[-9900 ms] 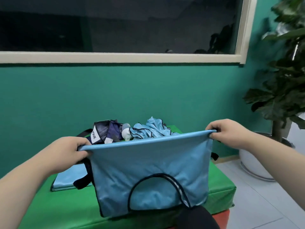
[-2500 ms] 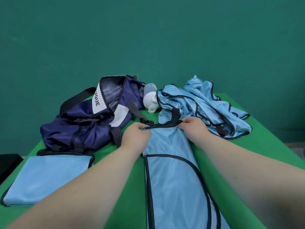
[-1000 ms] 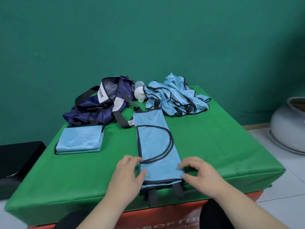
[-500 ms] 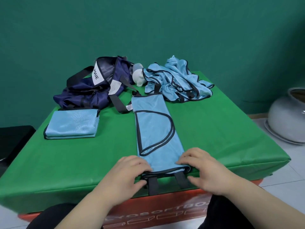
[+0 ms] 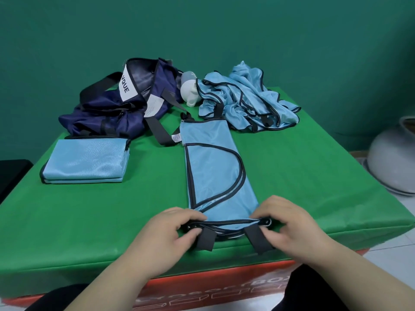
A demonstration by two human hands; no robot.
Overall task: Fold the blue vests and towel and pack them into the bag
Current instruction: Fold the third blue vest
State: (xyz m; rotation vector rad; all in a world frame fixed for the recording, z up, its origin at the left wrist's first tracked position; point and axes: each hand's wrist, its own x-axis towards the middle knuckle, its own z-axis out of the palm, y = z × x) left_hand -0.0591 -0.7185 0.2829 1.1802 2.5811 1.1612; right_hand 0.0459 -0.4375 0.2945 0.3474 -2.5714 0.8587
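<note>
A light blue vest [image 5: 213, 167], folded into a long narrow strip with dark piping, lies lengthwise down the middle of the green surface [image 5: 314, 176]. My left hand [image 5: 166, 239] pinches its near left corner and my right hand [image 5: 289, 230] pinches its near right corner, with two dark straps hanging over the front edge between them. A folded blue piece [image 5: 86, 161] lies flat at the left. The open navy bag [image 5: 121, 104] sits behind it. A crumpled heap of blue vests [image 5: 247, 99] lies at the back right.
A white and grey object [image 5: 189, 90] sits between the bag and the heap. The green surface tops an orange-red box [image 5: 224, 290]. A grey plant pot [image 5: 395, 162] stands on the floor at the right, a black item [image 5: 11, 173] at the left. A teal wall is behind.
My hands came from the vest's far end to its near end and have closed from resting on it to pinching its corners. The view has moved closer to the table.
</note>
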